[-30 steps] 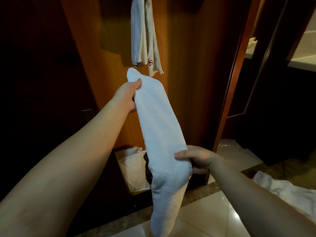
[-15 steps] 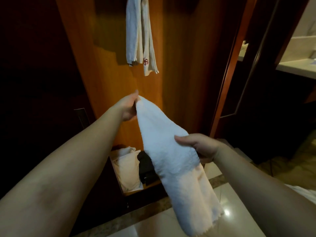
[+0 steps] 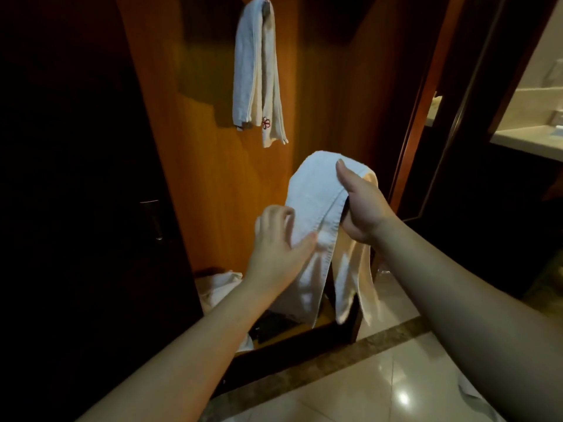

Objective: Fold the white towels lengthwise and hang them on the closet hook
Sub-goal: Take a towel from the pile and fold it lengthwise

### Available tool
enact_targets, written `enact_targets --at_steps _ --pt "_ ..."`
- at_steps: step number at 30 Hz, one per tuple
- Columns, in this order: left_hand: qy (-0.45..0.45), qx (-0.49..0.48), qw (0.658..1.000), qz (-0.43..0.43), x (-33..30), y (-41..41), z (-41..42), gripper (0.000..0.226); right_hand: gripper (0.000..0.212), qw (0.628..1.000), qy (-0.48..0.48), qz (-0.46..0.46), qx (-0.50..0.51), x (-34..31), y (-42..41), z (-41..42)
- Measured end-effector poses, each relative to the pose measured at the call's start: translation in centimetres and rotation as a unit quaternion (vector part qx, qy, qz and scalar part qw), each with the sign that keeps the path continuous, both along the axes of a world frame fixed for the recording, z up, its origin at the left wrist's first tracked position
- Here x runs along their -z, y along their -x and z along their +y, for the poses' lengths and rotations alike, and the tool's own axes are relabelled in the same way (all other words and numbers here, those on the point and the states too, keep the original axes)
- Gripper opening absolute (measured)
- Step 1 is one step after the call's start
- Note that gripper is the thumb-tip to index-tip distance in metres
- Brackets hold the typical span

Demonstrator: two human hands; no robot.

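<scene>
Folded white towel [image 3: 316, 190] is draped over the right hand [image 3: 362, 208], thumb pinching it on top, both halves hanging down in front of the closet panel [image 3: 213, 178]. Left hand [image 3: 274, 239] has fingers spread, thumb touching the hanging edge; not clearly gripping, looks like smoothing or aligning. Another towel [image 3: 259, 71] already hangs from the hook [image 3: 267, 4] at top, so one is done. More white cloth sits in the low compartment [image 3: 219, 284] below.

Risks: halves hang uneven, so the fold may slip open on lifting. Only one pinch holds it; loosen that and it drops to the tiled floor [image 3: 380, 391]. The hook is already occupied, so adding this one could knock the hung towel off.
</scene>
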State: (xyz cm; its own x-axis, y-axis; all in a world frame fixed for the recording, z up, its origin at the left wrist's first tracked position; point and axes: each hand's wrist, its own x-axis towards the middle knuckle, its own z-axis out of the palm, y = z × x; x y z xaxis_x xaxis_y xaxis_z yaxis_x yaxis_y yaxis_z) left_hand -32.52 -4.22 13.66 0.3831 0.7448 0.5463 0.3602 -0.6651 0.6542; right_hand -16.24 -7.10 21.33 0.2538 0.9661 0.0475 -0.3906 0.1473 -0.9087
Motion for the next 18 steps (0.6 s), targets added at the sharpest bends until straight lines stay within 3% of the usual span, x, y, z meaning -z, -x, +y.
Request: enact_targets --at_steps 5,10,12,15,18 --pt "-0.057 -0.073 0.995 0.038 -0.1 -1.0 0.6 0.047 0.044 0.999 0.002 -0.03 0.014 -1.6 1.6 0.8" --pt "-0.059 -0.133 0.984 0.101 -1.1 -2.3 1.5 0.06 0.05 0.999 0.003 -0.039 0.008 -2.2 2.1 1.7" --pt "-0.063 -0.148 0.979 0.127 -1.4 -2.6 2.1 0.047 0.06 0.997 0.012 -0.068 0.033 -2.2 2.1 2.0" --pt "-0.082 -0.16 0.972 0.154 -1.5 -2.2 2.8 0.008 0.079 0.992 0.025 -0.109 0.056 -1.9 1.7 2.5" --pt "-0.115 -0.168 0.971 0.127 -2.1 -1.1 2.9 0.033 0.078 0.989 0.044 -0.121 0.07 -1.4 0.7 2.5"
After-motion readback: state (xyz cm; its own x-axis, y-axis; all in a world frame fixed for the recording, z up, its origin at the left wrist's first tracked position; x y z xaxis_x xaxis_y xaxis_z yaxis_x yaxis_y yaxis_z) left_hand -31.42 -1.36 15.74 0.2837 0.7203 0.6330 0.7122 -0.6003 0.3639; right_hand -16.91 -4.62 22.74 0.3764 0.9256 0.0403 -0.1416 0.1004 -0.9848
